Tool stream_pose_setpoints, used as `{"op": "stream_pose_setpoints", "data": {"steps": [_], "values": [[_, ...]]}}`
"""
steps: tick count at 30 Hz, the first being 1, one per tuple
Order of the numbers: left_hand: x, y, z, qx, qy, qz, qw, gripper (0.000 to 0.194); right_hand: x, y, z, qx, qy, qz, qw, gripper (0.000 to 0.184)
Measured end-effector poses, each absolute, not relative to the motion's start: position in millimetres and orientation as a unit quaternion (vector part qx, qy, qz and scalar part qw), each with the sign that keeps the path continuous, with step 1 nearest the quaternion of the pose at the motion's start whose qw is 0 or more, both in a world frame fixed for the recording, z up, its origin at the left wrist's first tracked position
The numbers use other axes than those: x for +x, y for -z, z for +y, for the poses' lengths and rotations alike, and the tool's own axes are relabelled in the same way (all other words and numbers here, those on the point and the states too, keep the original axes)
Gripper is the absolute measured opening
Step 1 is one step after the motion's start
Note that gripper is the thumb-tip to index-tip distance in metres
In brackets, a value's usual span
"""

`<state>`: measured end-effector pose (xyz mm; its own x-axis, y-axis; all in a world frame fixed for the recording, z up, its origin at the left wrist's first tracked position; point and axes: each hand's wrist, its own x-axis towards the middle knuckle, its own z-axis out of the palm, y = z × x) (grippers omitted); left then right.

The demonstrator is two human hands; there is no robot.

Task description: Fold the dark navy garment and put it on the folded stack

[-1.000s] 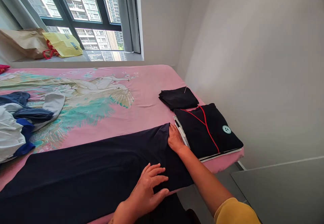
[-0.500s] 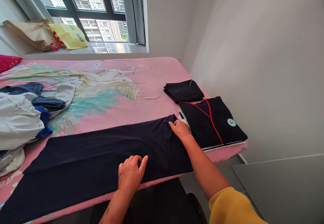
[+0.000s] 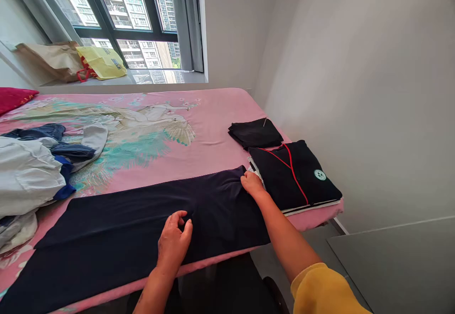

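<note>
Navy knit garment (image 3: 142,224) is lying flat and lengthwise along the near edge of a pink bedsheet (image 3: 216,115), its far end reaching just beside a folded black jacket (image 3: 293,176). Left hand (image 3: 173,243) is pinching a small fold of it, fingers and thumb drawn narrow. Right hand (image 3: 252,184) is resting open on the garment's end, fingers slightly spread, yellow sleeve (image 3: 327,292) showing at the frame's lower edge.

Folded black cloth (image 3: 255,133) is sitting just beyond the jacket, which has red piping and a round green badge (image 3: 320,174). A white layer (image 3: 256,174) is poking out beneath the jacket; what it is stays hard to make out. A heap of white and blue clothes (image 3: 30,174) is crowding the bed's left side, cut off by the frame. A red cushion (image 3: 16,100) is also cut off there.

On the window ledge, a brown paper bag (image 3: 48,60) and a yellow plastic bag (image 3: 103,63) are leaning together; their contents are hidden.
</note>
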<state>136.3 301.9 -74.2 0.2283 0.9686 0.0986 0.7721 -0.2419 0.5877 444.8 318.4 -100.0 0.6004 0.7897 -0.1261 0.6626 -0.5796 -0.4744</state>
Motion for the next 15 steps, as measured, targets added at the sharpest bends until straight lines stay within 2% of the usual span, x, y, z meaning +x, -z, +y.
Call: {"op": "stream_pose_setpoints", "data": {"steps": [3, 6, 8, 12, 15], "values": [[154, 71, 310, 0.804, -0.297, 0.477, 0.197, 0.02, 448, 102, 319, -0.869, -0.178, -0.415, 0.203, 0.037], [179, 73, 329, 0.841, -0.298, 0.404, 0.201, 0.025, 451, 105, 319, -0.872, -0.159, -0.411, 0.215, 0.032], [195, 79, 348, 0.854, -0.283, 0.39, 0.196, 0.03, 450, 104, 319, -0.876, -0.131, -0.405, 0.226, 0.026], [210, 97, 385, 0.875, -0.207, 0.409, 0.157, 0.038, 438, 96, 316, -0.872, -0.076, -0.413, 0.252, 0.035], [208, 109, 398, 0.885, -0.145, 0.422, 0.135, 0.042, 429, 94, 319, -0.828, -0.061, -0.513, 0.219, 0.034]]}}
